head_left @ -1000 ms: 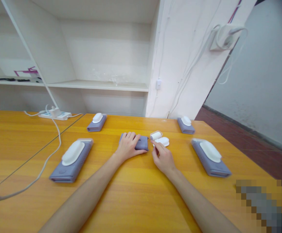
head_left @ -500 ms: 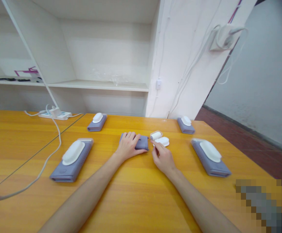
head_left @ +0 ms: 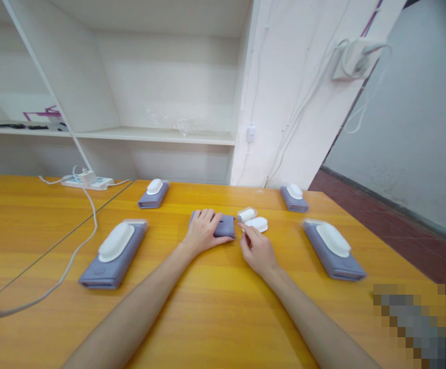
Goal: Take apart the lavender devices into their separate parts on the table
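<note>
In the middle of the table a small purple-grey case (head_left: 226,227) with a short dark slit lies flat. My left hand (head_left: 201,231) is laid across its left part, fingers over the top and thumb along the near edge, gripping it against the wood. Just off the case's right end, the thumb and fingers of my right hand (head_left: 259,248) are pinched together. Whatever is between those fingertips is too small to make out. Beyond them sit a white rounded piece (head_left: 257,224), partly covered by the hand, and a white roll-shaped piece in a clear shell (head_left: 247,213).
Purple-grey boxes topped with white oval pieces stand at near left (head_left: 105,266), far left (head_left: 153,195), far right (head_left: 294,199) and near right (head_left: 334,251). A power strip (head_left: 88,180) with a trailing white cable (head_left: 77,248) lies at left. Shelves (head_left: 157,134) rise behind the table.
</note>
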A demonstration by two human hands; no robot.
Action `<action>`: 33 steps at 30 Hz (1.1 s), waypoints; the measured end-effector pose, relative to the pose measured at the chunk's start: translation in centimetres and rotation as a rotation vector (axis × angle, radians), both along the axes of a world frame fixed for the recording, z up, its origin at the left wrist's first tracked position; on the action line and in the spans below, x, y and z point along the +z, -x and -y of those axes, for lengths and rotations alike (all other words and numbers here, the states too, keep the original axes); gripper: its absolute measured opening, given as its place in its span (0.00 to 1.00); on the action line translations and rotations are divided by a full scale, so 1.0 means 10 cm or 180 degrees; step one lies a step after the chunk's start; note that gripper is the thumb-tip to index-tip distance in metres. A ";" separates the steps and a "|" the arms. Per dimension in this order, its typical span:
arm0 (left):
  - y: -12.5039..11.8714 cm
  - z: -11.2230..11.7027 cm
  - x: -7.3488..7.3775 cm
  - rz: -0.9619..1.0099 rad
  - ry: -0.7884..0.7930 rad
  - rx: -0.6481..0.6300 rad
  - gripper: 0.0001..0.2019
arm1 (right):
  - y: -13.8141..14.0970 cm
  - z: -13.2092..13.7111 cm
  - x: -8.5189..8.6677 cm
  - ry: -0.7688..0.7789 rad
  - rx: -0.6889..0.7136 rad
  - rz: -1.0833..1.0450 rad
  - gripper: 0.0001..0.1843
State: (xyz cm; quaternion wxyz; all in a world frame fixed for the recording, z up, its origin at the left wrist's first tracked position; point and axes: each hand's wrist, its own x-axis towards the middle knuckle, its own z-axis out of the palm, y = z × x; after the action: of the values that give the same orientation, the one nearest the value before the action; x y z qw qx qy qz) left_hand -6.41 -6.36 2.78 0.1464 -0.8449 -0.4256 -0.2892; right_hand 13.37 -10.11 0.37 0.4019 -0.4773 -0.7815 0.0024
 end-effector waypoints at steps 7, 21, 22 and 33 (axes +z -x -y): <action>0.00 0.00 0.00 -0.0001 0.0012 0.0012 0.31 | -0.01 0.00 -0.01 0.0043 -0.0003 0.0018 0.19; 0.00 0.00 0.00 -0.0045 -0.0012 0.0012 0.30 | 0.00 0.00 -0.01 0.0014 0.0008 0.0024 0.19; 0.00 0.00 0.00 -0.0051 -0.0013 0.0012 0.30 | 0.00 0.00 -0.01 0.0010 0.0008 0.0024 0.19; 0.01 -0.01 -0.02 -0.0038 -0.0042 0.0015 0.28 | 0.01 0.00 0.00 0.0070 0.0020 0.0057 0.19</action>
State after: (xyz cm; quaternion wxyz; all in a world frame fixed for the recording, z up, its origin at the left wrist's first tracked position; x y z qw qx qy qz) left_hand -6.47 -6.29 2.62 0.1553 -0.8446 -0.4247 -0.2867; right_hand 13.32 -10.06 0.35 0.3896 -0.4792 -0.7864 0.0080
